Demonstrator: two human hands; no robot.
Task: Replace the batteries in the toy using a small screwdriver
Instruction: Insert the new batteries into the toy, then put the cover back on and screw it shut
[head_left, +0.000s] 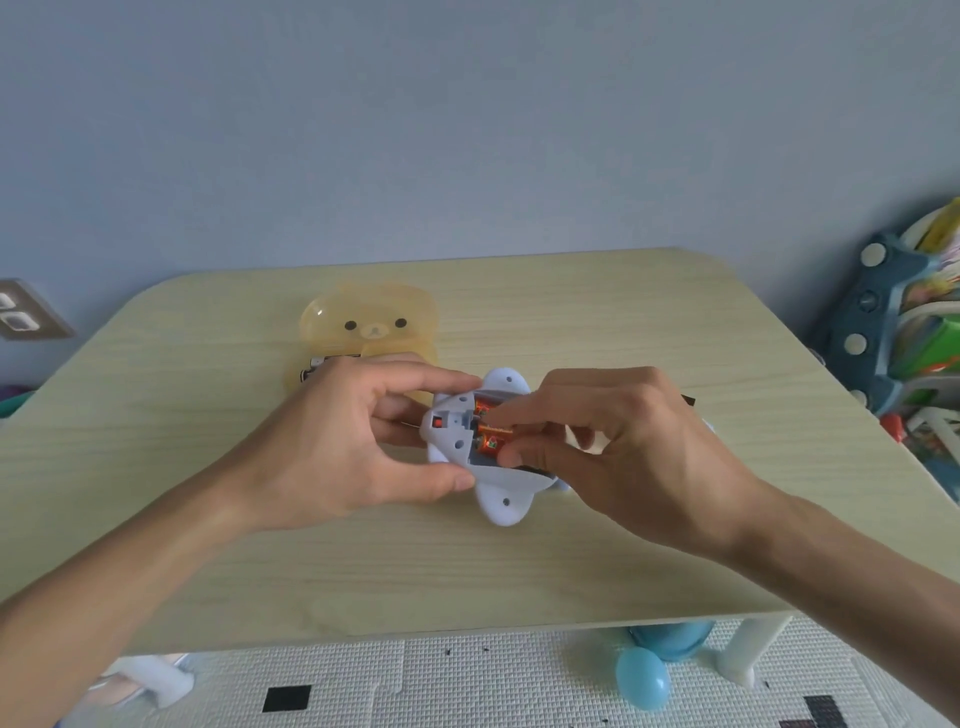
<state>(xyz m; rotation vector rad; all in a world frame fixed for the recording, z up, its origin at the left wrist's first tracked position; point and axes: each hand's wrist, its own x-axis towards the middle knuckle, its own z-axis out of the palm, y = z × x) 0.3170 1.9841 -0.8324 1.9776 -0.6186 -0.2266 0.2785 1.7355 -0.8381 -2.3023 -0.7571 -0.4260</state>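
Toy (503, 500) belly-up, 2 orange batteries (490, 446) inside

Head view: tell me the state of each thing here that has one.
toy: underside up, battery compartment open
orange batteries: lying in the compartment
bear case: open, lid raised
left hand: grips the toy
right hand: pinches one of the orange batteries

Your left hand (332, 441) and right hand (639, 447) are bare, forearms uncovered to the picture's edge, fingernails short and plain.
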